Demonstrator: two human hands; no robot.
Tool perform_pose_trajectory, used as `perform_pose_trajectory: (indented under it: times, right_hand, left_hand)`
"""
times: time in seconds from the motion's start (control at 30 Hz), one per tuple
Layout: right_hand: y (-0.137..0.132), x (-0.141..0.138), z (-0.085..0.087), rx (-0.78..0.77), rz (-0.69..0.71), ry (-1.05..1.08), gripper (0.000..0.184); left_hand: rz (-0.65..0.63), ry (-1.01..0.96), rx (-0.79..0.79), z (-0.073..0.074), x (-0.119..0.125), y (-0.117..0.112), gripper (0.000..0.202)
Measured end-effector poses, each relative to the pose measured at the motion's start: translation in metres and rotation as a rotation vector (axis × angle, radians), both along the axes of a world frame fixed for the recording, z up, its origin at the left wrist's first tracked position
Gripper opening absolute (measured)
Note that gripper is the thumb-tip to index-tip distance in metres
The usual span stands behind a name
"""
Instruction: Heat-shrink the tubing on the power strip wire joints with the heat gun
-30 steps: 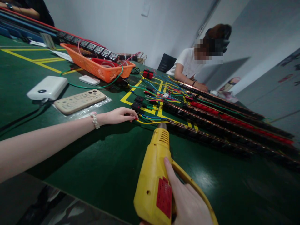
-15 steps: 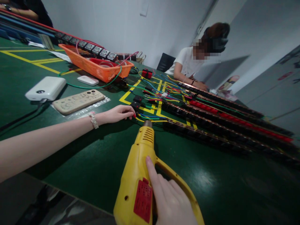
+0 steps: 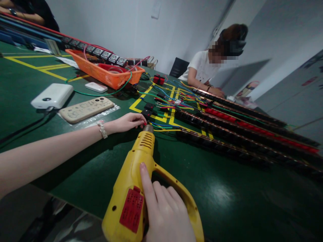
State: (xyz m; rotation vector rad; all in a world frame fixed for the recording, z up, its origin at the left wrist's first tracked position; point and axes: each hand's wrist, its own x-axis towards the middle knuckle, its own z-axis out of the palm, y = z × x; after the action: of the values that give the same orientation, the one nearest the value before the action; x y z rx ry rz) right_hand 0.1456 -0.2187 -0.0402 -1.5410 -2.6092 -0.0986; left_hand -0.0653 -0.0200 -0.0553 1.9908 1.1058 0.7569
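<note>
My right hand [image 3: 165, 215] grips a yellow heat gun [image 3: 133, 191] with a red label, its index finger stretched along the body. The gun's metal nozzle [image 3: 148, 128] points at the wire ends right beside my left fingertips. My left hand [image 3: 127, 122], a bead bracelet on its wrist, pinches thin coloured wires [image 3: 164, 127] flat on the green table. Those wires lead into the nearest of several long black power strips [image 3: 227, 144] that stretch away to the right.
A cream phone [image 3: 85, 109], a white power bank [image 3: 52, 95] and a small white box [image 3: 96, 87] lie to the left. An orange basket [image 3: 103, 72] stands behind them. A seated person in a white shirt [image 3: 202, 69] works at the far side. Another person's arm [image 3: 22, 13] is at top left.
The heat gun has swung left and toward me, so its nozzle now sits close to my left fingertips. My left hand has stayed on the wires.
</note>
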Motion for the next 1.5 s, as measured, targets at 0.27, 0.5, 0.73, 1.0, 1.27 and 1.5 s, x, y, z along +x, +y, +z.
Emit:
perform_pose_trajectory:
  times: [0.27, 0.5, 0.73, 1.0, 1.27, 1.5]
  right_hand:
    - [0.001, -0.002, 0.004, -0.034, 0.017, -0.032, 0.098]
    - [0.009, 0.006, -0.001, -0.062, 0.136, 0.018, 0.096]
    - [0.009, 0.008, -0.001, -0.102, 0.104, 0.105, 0.102]
    - [0.008, 0.009, 0.004, -0.094, 0.088, 0.08, 0.103]
    - [0.013, 0.027, 0.003, 0.046, 0.119, 0.077, 0.094]
    - [0.013, 0.041, 0.006, 0.095, 0.114, 0.071, 0.094]
  left_hand:
    - [0.012, 0.009, 0.007, -0.001, -0.002, 0.002, 0.034]
    - [-0.003, -0.001, 0.008, -0.006, -0.003, 0.006, 0.036]
    - [0.001, 0.008, 0.005, -0.002, -0.003, 0.003, 0.037]
    - [-0.007, 0.022, 0.02, 0.002, -0.001, -0.002, 0.032]
    - [-0.011, 0.02, 0.034, 0.001, -0.001, 0.0, 0.03]
    - [0.009, 0.026, 0.005, 0.002, -0.001, 0.0, 0.028]
